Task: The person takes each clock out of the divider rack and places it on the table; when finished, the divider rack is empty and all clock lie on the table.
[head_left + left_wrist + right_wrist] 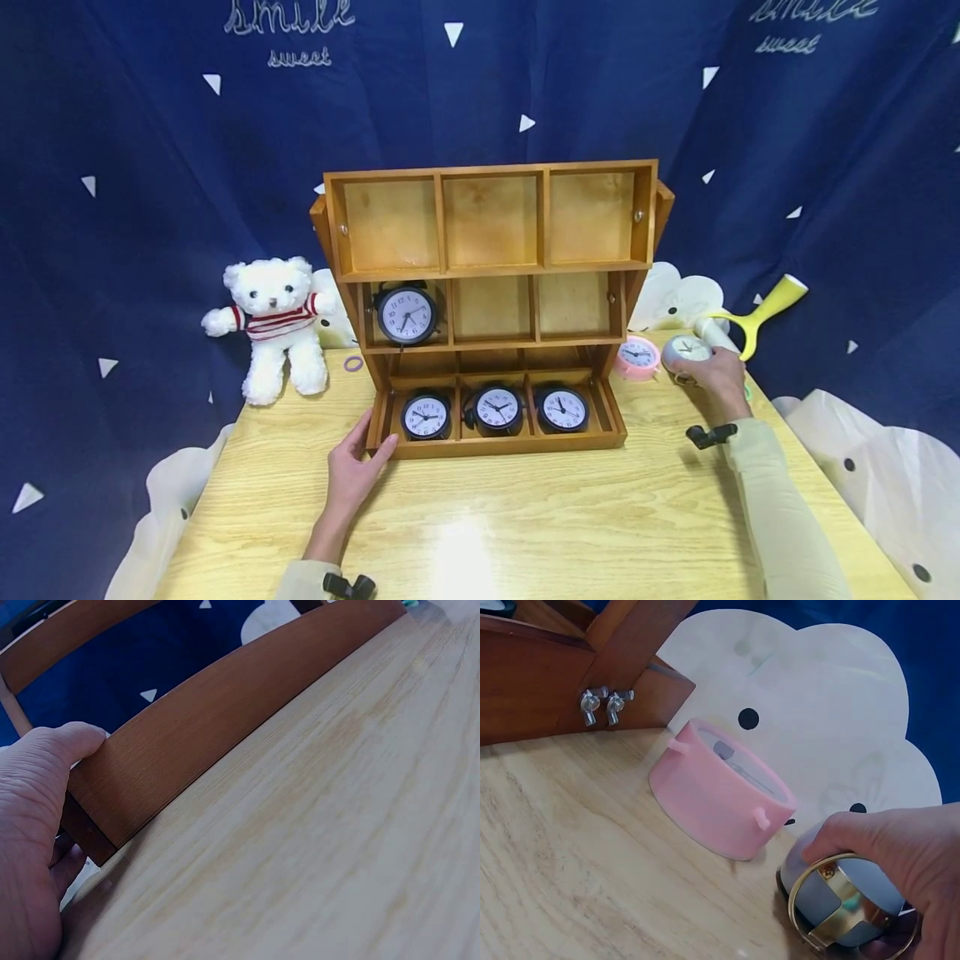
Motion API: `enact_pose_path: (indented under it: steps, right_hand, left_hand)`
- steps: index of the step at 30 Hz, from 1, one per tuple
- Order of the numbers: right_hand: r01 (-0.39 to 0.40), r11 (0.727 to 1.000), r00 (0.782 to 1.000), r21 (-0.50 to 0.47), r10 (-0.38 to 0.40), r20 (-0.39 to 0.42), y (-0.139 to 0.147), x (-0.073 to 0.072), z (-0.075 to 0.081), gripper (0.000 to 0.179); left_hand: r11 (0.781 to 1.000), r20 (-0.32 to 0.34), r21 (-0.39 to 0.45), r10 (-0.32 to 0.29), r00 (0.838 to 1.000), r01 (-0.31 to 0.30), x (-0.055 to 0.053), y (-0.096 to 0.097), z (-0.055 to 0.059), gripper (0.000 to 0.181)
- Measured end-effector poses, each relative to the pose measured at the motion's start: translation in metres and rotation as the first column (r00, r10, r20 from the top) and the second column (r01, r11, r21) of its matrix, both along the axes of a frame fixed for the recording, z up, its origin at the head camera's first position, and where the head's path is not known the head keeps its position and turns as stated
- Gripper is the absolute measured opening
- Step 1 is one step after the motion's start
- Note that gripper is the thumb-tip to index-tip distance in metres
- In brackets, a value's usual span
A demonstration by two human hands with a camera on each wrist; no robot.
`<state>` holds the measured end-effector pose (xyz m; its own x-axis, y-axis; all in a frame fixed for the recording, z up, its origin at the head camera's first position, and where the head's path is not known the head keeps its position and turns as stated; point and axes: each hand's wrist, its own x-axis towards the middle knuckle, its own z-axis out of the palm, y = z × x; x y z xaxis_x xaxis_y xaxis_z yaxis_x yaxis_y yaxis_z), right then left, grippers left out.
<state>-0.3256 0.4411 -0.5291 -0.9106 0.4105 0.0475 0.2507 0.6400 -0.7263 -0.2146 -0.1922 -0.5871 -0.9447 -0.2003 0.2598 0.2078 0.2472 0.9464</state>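
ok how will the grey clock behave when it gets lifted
The grey clock looks hard-cased, so it should stay stiff. Its smooth, rounded body might slip or roll if the right hand loosens. The protruding gold ring could catch on something.

We record: brown wooden rack [498,451]; round grey clock [686,346]; round pink clock [637,357]; navy fabric curtain [480,96], white-triangle pattern.

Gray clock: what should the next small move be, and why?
Probably lift the gray clock off the table, toward a bare slot in the rack: the right hand grips it, the left hand holds the rack, and four black clocks sit in other slots.
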Motion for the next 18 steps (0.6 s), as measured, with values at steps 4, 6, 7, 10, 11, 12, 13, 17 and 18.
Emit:
enact_pose_path:
  steps: [4,6,7,10,11,12,13,17,18]
  right_hand:
    - [0.022,1.0,0.999,0.009,-0.021,-0.043,0.001,0.0,-0.008,0.081]
    - [0.04,0.999,0.997,0.01,-0.04,-0.068,0.0,0.0,-0.012,0.078]
    - [0.052,0.999,0.996,0.012,-0.05,-0.08,0.0,0.0,-0.013,0.078]
    - [0.087,0.996,0.989,0.01,-0.086,-0.12,-0.002,0.0,-0.018,0.074]
    - [0.096,0.995,0.987,0.007,-0.094,-0.133,-0.003,0.0,-0.019,0.074]
    - [0.107,0.994,0.984,0.009,-0.105,-0.143,-0.003,0.0,-0.02,0.073]
    - [0.119,0.993,0.98,0.008,-0.116,-0.16,-0.004,0.0,-0.02,0.071]
    - [0.15,0.989,0.965,-0.014,-0.149,-0.216,-0.005,-0.001,-0.019,0.066]
    - [0.155,0.988,0.962,-0.021,-0.155,-0.225,-0.005,0.0,-0.017,0.066]
  left_hand:
    - [1.0,0.001,-0.008,0.004,1.0,-0.004,0.0,0.0,-0.002,0.067]
    - [1.0,0.001,-0.006,0.002,1.0,-0.002,0.0,0.0,-0.002,0.067]
    - [1.0,-0.001,-0.007,-0.001,1.0,0.001,0.0,0.0,-0.002,0.067]
    - [1.0,-0.005,0.003,-0.005,1.0,0.005,0.001,0.0,-0.002,0.067]
    - [1.0,-0.006,0.006,-0.006,1.0,0.006,0.001,0.0,-0.002,0.067]
    - [1.0,-0.008,0.008,-0.007,1.0,0.007,0.001,0.0,-0.002,0.067]
    - [1.0,-0.008,0.008,-0.007,1.0,0.007,0.001,0.0,-0.002,0.067]
    - [1.0,-0.003,0.001,0.0,1.0,0.0,0.0,0.0,-0.002,0.068]
    - [1.0,-0.001,-0.002,0.002,1.0,-0.002,0.0,0.0,-0.002,0.068]
